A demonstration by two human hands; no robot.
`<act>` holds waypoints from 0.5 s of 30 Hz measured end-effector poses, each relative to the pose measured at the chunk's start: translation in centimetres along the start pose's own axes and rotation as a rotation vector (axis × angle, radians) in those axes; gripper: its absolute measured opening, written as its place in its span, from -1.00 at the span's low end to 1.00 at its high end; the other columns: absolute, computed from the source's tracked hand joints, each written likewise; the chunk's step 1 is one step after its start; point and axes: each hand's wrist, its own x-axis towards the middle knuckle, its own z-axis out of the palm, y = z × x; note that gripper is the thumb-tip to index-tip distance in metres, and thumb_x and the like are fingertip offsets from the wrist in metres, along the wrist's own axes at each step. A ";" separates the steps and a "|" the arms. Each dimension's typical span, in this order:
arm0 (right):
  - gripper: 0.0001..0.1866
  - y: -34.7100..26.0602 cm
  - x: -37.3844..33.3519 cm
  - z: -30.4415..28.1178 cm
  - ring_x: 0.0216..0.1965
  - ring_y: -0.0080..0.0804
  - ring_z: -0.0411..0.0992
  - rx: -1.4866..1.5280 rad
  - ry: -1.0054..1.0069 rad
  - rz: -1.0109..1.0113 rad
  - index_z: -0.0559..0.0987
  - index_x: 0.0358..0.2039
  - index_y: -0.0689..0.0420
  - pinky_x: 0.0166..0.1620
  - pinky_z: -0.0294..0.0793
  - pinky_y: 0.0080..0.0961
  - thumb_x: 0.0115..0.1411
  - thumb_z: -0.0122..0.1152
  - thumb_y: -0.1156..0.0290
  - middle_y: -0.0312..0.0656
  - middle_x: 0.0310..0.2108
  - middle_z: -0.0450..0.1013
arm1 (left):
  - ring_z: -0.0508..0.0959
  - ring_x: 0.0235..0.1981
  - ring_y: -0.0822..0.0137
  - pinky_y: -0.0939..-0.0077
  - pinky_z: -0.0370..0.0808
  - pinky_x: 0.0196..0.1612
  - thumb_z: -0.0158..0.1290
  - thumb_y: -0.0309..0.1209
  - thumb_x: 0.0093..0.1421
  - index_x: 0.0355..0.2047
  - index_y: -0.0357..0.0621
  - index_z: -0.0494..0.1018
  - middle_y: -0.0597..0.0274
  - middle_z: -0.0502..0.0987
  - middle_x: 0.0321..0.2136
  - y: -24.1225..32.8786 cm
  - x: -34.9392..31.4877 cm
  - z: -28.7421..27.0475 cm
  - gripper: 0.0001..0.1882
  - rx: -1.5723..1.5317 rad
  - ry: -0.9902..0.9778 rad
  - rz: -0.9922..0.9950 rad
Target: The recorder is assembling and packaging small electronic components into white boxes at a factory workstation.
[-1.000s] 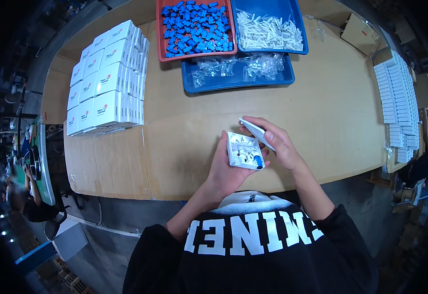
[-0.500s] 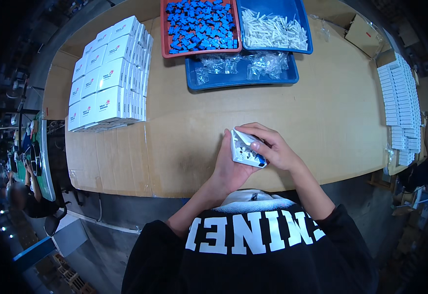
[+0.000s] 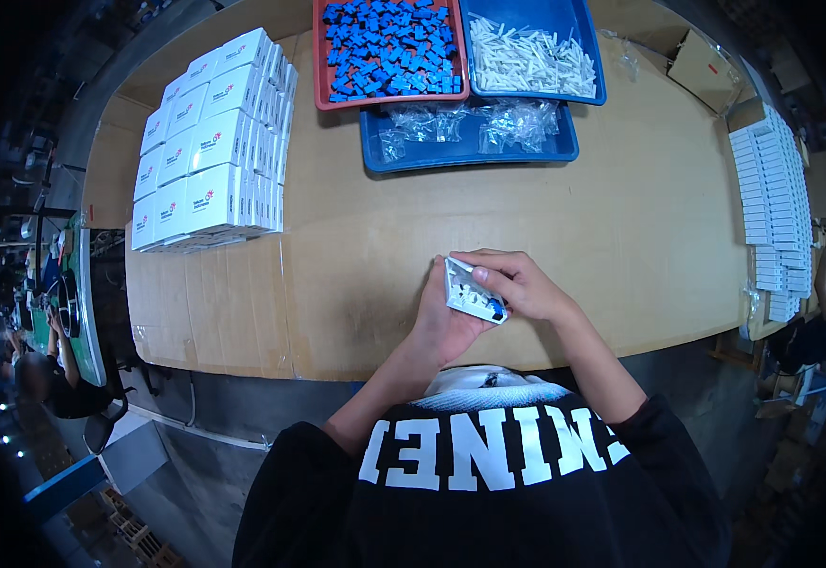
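Note:
A small white open box point(image 3: 471, 309) rests tilted in my left hand point(image 3: 439, 327), whose palm and fingers wrap its left and lower sides. Inside it sit small white parts and a blue piece point(image 3: 499, 309) near the right corner. My right hand point(image 3: 531, 289) curls over the far edge of the box, its thumb pressed down over the opening. The thumb and fingers hide part of what lies inside. Both hands are above the near part of the cardboard-covered table point(image 3: 366, 284).
A red tray point(image 3: 321, 90) of blue pieces and a blue tray point(image 3: 598, 85) of white sticks stand at the far side. Before them lies another blue tray point(image 3: 375, 163) with clear bags. White boxes point(image 3: 200, 156) are stacked left, thin white cases point(image 3: 771, 204) right. Co-workers appear at both sides.
The right hand has shifted slightly left and nearer, its thumb moving left and upward over the box. The box has tilted a little in the left hand.

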 end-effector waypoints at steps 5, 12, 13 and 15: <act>-0.55 -0.1 0.1 0.1 -0.18 -0.50 0.53 0.023 0.005 0.136 0.60 0.18 0.15 -0.13 0.56 -0.56 0.46 0.09 0.14 -0.15 -0.08 0.60 | 0.48 0.16 0.05 -0.09 0.45 0.15 -0.53 0.16 0.52 0.25 -0.01 0.32 0.04 0.45 0.14 0.1 0.3 -0.9 -0.33 -0.021 0.012 -0.019; -0.56 0.6 0.6 0.1 -0.18 -0.50 0.54 -0.018 0.002 0.085 0.61 0.17 0.16 -0.13 0.56 -0.56 0.46 0.10 0.14 -0.13 -0.09 0.60 | 0.49 0.15 0.05 -0.09 0.47 0.14 -0.50 0.16 0.52 0.24 -0.03 0.32 0.03 0.46 0.14 0.4 0.5 -0.5 -0.33 0.000 0.073 -0.044; -0.56 0.6 0.7 0.1 -0.16 -0.48 0.54 -0.045 0.003 0.077 0.61 0.17 0.17 -0.09 0.56 -0.54 0.46 0.10 0.15 -0.11 -0.08 0.60 | 0.49 0.15 0.05 -0.09 0.47 0.14 -0.50 0.16 0.52 0.24 -0.03 0.32 0.03 0.46 0.14 0.4 0.5 -0.6 -0.33 0.001 0.073 -0.045; -0.56 0.3 0.8 0.2 -0.13 -0.46 0.54 -0.072 0.003 0.069 0.61 0.16 0.18 -0.05 0.55 -0.52 0.46 0.10 0.15 -0.10 -0.07 0.60 | 0.48 0.17 0.04 -0.11 0.46 0.16 -0.49 0.17 0.52 0.25 -0.03 0.32 0.03 0.45 0.14 0.3 0.6 -0.9 -0.33 -0.029 0.050 -0.042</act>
